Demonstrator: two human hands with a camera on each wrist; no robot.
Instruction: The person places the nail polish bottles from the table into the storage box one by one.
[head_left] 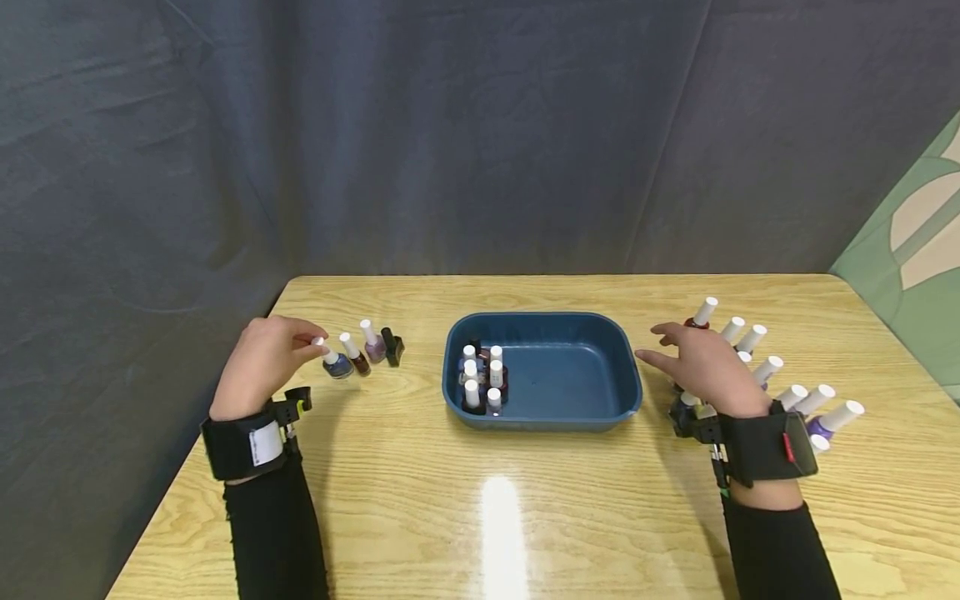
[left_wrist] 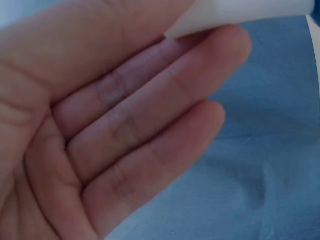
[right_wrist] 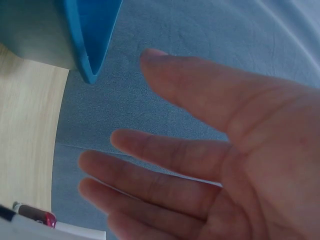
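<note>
My left hand pinches the white cap of a blue nail polish bottle at the left of the table. In the left wrist view that white cap lies between thumb and fingers. Beside it stand a dark red bottle, a lilac bottle and a black-capped bottle. My right hand hovers over the bottle group at the right, fingers extended and holding nothing, as the right wrist view shows of the same hand. It hides part of that group.
A blue tray stands mid-table, with several white-capped bottles at its left end. Several more bottles, including a purple one and a red one, stand around my right hand and wrist. A dark curtain hangs behind the table.
</note>
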